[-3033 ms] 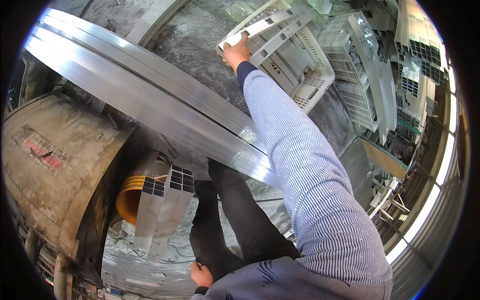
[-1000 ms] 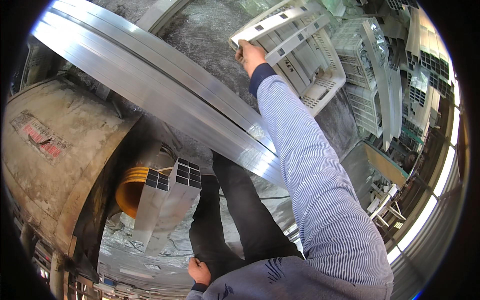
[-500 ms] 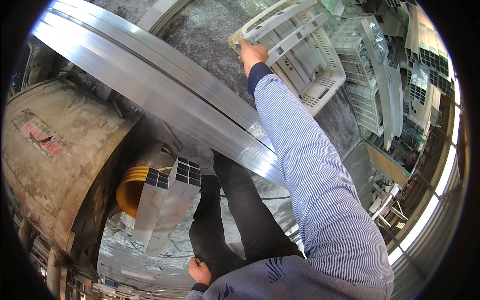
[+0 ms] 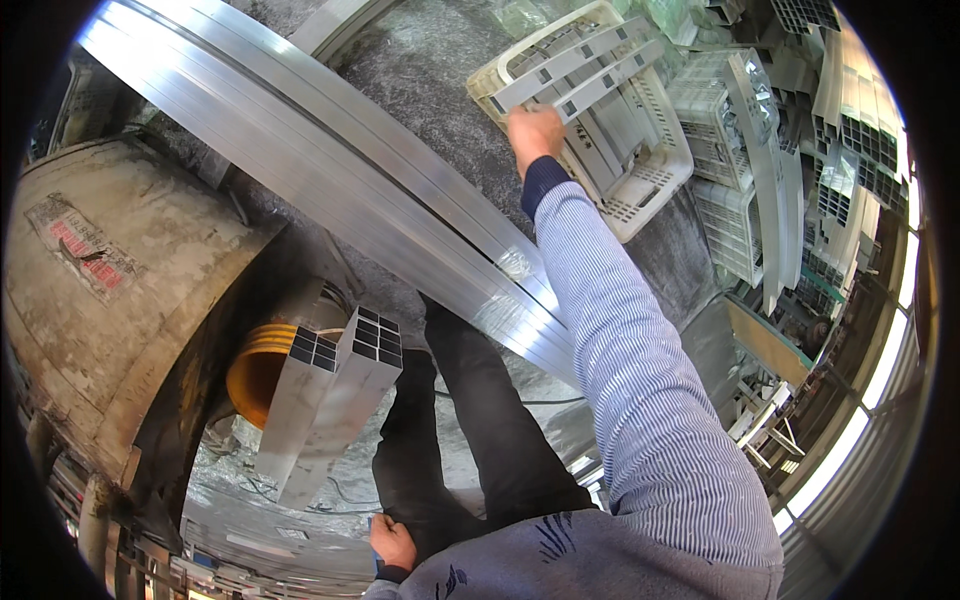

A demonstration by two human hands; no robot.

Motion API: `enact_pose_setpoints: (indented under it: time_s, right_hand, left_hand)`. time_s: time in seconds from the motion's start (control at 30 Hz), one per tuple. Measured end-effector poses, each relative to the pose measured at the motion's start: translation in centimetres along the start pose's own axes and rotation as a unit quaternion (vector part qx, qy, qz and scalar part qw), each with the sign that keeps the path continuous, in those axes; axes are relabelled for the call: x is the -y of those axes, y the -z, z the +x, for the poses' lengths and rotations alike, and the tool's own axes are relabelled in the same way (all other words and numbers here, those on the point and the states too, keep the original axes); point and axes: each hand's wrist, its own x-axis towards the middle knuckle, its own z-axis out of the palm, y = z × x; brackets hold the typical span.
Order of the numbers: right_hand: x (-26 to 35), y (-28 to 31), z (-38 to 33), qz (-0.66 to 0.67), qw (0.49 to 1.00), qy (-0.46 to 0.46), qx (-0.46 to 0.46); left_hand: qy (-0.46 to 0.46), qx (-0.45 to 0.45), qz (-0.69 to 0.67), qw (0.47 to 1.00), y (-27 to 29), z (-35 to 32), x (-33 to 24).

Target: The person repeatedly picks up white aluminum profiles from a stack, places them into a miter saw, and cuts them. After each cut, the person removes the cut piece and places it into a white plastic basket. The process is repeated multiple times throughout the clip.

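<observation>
Short aluminium profiles (image 4: 580, 70), pale grey hollow bars with dark slots along their faces, lie side by side across the rim of a cream plastic crate (image 4: 640, 190). The crate has perforated walls and sits tilted on the grey floor (image 4: 420, 70); more bars of the same kind lie inside it. The right hand (image 4: 535, 130) is stretched far out from the body on a blue-striped sleeve with a dark cuff, and its fingers close on the near end of one bar at the crate's edge, though the exact grip is hard to make out at this distance. Compared with half a second ago, the hand sits a little lower against the bars, and the bundle has barely shifted.

Nearer the body than the hand, a long stack of bright aluminium rails (image 4: 330, 170) runs diagonally across the view. Below it stand two multi-cell square extrusions (image 4: 340, 400), leaning beside a yellow ring (image 4: 255, 375) and a large dusty drum (image 4: 110, 300). The left hand (image 4: 392, 543) hangs low by the dark trousers; whether it holds anything cannot be told. Beyond the crate, further crates (image 4: 730, 130) hold more extrusions.
</observation>
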Motion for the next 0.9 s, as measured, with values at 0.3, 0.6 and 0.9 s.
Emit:
enact_pose_setpoints:
  time_s: [0.3, 0.6, 0.9]
  right_hand:
    - [-2.1, 1.7, 0.9, 0.104, 0.989, -0.098, -0.034]
    - [-7.1, 0.8, 3.7, 0.316, 0.941, -0.07, 0.099]
    - [-5.8, 1.8, 2.4, 0.177, 0.983, -0.031, -0.036]
  left_hand:
    - [-0.009, 0.01, -0.014, 1.0, 0.2, 0.0, -0.5]
    - [-0.006, 0.004, -0.007, 1.0, -0.1, -0.1, -0.4]
    - [-0.008, 0.011, -0.018, 1.0, 0.1, -0.2, -0.9]
